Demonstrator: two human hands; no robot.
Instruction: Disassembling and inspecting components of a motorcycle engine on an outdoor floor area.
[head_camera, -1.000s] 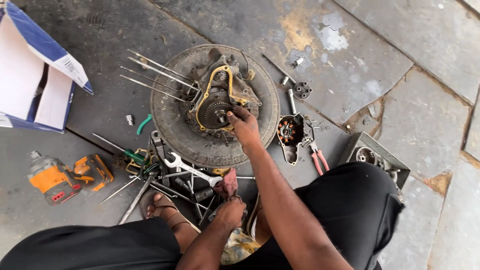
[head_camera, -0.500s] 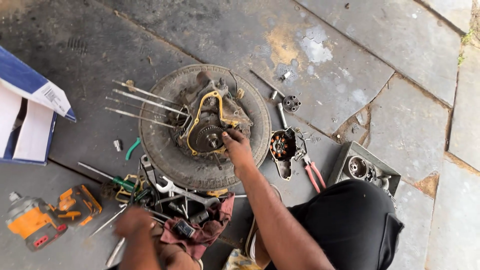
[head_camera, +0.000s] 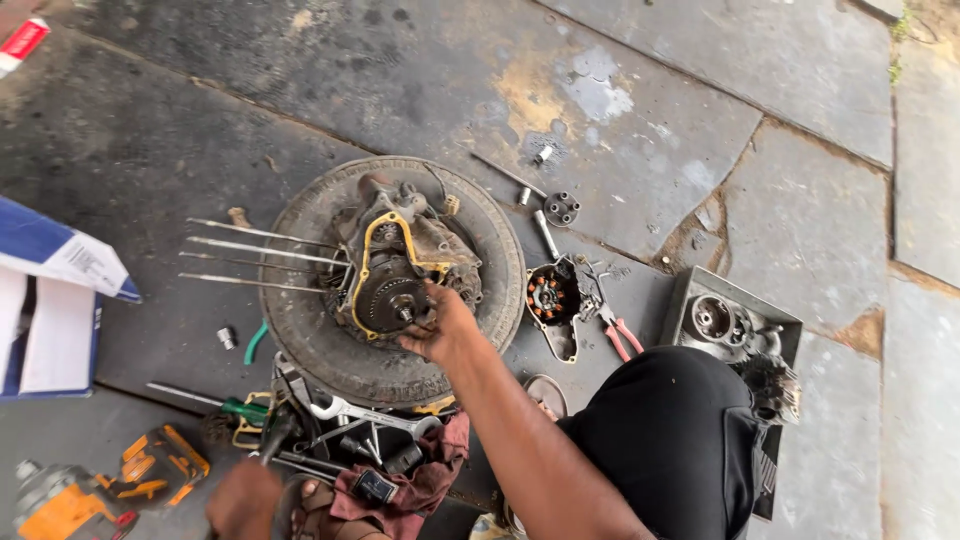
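The right hand (head_camera: 440, 325) rests on the engine part (head_camera: 395, 270), fingers curled around its round centre; the part lies on a tyre (head_camera: 330, 350) on the stone floor (head_camera: 700, 120). The left hand (head_camera: 245, 498) grips a dark tool handle (head_camera: 278, 432) beside the spanners (head_camera: 345, 410). 4 long rods (head_camera: 260, 258) project leftward.

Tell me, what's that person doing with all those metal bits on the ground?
A person sits on the stone floor. Their right hand grips the round part in the middle of an engine piece that lies on a tyre. Their left hand reaches into a pile of tools beside an orange drill.
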